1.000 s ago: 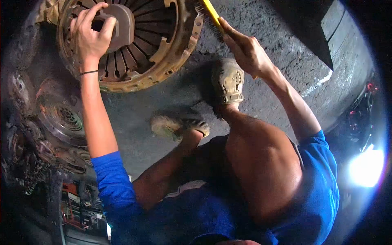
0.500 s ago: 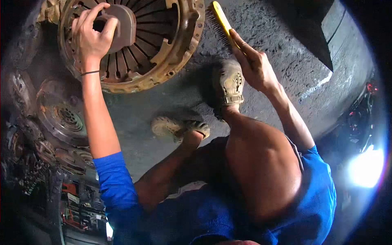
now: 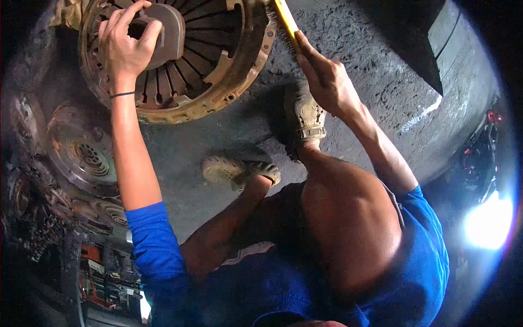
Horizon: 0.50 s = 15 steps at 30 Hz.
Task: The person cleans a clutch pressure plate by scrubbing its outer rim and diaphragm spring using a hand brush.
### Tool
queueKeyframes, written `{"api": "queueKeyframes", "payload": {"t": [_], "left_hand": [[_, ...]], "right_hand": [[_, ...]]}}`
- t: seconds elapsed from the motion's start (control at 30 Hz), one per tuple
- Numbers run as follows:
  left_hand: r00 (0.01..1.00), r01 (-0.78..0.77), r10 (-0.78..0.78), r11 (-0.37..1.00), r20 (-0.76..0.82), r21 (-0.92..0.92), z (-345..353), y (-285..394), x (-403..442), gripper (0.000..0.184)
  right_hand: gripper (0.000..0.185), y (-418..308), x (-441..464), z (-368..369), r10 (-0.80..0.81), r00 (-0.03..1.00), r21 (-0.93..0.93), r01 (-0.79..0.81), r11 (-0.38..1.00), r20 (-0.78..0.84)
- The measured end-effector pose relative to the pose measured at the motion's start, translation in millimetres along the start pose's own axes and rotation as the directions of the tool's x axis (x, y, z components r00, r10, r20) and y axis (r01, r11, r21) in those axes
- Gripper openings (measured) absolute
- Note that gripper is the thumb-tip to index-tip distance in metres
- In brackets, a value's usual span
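Observation:
A round, rusty-brown clutch pressure plate with slotted spring fingers lies at the top of the head view. My left hand grips the thick central hub of the plate, thumb and forefinger curled over its opening. In my right hand is a wire brush with a yellow handle, its fingers closed around the grip. The brush's bristles are at the plate's right rim; whether they touch it I cannot tell. The brush's far end leaves the frame's top.
A dark, gritty floor surrounds my sandalled feet. On the left lie a greasy clutch disc and several other worn parts. A dark angular metal piece juts in at the top right. A bright lamp glares at the right.
My right hand has moved up and left with the wire brush, bringing it to the plate's rim. The plate and my left hand have shifted slightly right.

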<state>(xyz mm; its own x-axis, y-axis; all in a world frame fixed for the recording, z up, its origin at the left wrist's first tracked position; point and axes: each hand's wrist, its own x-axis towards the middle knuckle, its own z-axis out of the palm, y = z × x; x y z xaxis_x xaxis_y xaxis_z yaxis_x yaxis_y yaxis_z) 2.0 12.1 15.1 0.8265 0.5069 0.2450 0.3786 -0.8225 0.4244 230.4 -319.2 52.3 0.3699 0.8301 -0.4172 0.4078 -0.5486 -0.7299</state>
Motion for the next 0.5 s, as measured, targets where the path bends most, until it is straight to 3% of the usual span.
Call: {"api": "queueKeyframes", "payload": {"t": [0.3,0.4,0.5], "left_hand": [[0.999,-0.032,0.031,0.998,-0.008,-0.046,1.9,-5.9,-3.1,0.031],[0.997,-0.062,0.061,0.998,-0.041,-0.027,1.3,-4.8,-2.0,0.030],[1.000,-0.024,0.024,0.999,-0.001,-0.033,-1.1,-3.9,-0.4,0.030]], "right_hand": [[0.051,3.7,-2.3,9.1,0.001,0.998,0.032,0.001,0.999,-0.067],[0.052,-2.7,-4.8,7.9,0.113,0.992,0.055,-0.110,0.992,-0.052],[0.053,-0.8,0.2,11.1,0.024,0.998,0.058,-0.021,0.998,-0.059]]}}
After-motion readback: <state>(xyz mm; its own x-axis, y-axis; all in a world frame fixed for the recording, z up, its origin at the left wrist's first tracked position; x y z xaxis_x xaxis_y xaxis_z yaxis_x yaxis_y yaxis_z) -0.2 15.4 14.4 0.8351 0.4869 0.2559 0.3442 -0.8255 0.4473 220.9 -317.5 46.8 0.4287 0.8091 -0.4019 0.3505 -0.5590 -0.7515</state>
